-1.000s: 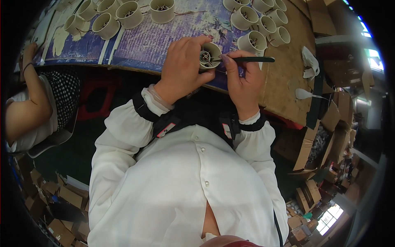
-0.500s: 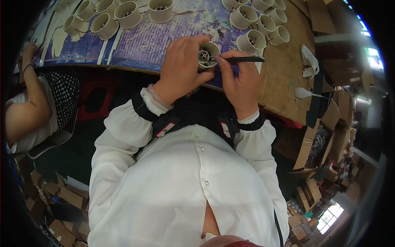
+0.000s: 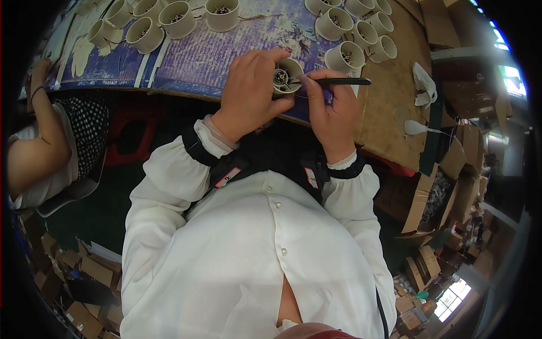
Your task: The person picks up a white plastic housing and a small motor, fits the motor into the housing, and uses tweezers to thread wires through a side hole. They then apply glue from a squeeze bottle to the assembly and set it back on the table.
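My left hand (image 3: 252, 87) is wrapped around the side of a white round cup-shaped housing (image 3: 297, 69) at the table's front edge. Its open top faces up, and a small round part with metal pieces (image 3: 280, 76) sits inside. My right hand (image 3: 333, 110) pinches a slim black tool, apparently tweezers (image 3: 353, 82), between thumb and fingers. The tool lies nearly level, its tip pointing left at the cup's right rim; the tip itself is too small to make out. A thin wire (image 3: 302, 96) shows beside the cup below my right fingers.
Several similar white housings with wires (image 3: 176, 21) stand at the back left, and more (image 3: 344, 56) at the back right. Cardboard (image 3: 389, 113) covers the table's right side. A white bag (image 3: 424, 85) lies there. At the left sits another person (image 3: 39, 141). Boxes (image 3: 426, 203) crowd the right.
My right hand and the black tool have shifted slightly right, drawing the tip back toward the cup's rim. My left hand keeps its hold on the housing.
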`<state>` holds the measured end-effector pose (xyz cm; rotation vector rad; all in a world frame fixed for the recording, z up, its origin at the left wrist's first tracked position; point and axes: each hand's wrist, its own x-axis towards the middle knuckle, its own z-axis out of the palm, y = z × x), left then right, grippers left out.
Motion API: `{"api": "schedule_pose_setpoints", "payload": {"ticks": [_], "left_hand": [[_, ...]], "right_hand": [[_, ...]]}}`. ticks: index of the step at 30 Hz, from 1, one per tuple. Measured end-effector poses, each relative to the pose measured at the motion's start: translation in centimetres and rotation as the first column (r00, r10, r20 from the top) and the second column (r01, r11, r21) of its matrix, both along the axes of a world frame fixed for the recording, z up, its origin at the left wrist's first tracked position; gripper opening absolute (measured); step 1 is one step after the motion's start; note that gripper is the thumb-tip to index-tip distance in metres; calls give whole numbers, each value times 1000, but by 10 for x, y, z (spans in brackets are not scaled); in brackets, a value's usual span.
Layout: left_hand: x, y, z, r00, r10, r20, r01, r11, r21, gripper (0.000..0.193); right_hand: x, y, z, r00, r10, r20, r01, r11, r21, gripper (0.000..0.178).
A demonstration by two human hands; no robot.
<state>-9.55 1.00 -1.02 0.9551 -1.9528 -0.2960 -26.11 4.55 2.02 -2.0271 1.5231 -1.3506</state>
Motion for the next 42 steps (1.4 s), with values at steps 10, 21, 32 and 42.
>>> {"api": "schedule_pose_setpoints", "payload": {"ticks": [10,21,32,42], "left_hand": [[0,-1,0,1000,-5,-10,5,1000,-4,61],[1,0,0,999,-33,2,33,998,-44,59],[0,0,1,1000,-24,11,24,999,-27,60],[0,-1,0,1000,-27,8,27,999,-23,61]], "right_hand": [[5,0,-4,995,-19,101,13,998,57,10],[-3,2,-7,994,-3,108,-5,997,73,12],[-3,0,-1,999,34,-11,-34,999,-18,12],[-1,-2,0,999,43,-25,-44,998,-35,13]]}}
